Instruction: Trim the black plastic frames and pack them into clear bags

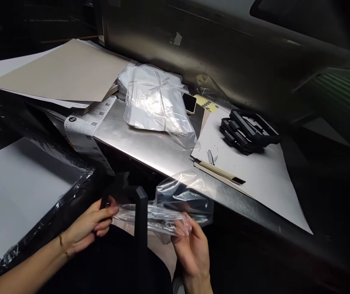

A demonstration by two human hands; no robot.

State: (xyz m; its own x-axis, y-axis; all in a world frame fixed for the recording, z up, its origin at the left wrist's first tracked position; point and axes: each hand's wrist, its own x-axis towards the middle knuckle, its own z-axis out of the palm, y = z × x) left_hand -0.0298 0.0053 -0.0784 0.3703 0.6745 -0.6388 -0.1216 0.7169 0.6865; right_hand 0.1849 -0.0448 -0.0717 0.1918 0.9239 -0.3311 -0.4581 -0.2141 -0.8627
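Observation:
My left hand (91,222) is at the lower left, its fingers closed on the edge of a clear plastic bag (150,216) close to an upright black frame bar (141,228). My right hand (191,249) pinches the other end of the same bag, so the plastic stretches between both hands across the bar. Loose plastic billows up behind it. The bar's lower part disappears into dark shadow. To the left of my left hand lies a white panel with a black frame (18,192), wrapped in clear plastic.
A steel table (144,147) holds a bundle of clear plastic bags (153,102), a phone (189,103), and a white sheet (248,175) with stacked black frames (245,131) and a utility knife (218,173). Beige boards (61,71) and printed labels (87,118) lie at the back left.

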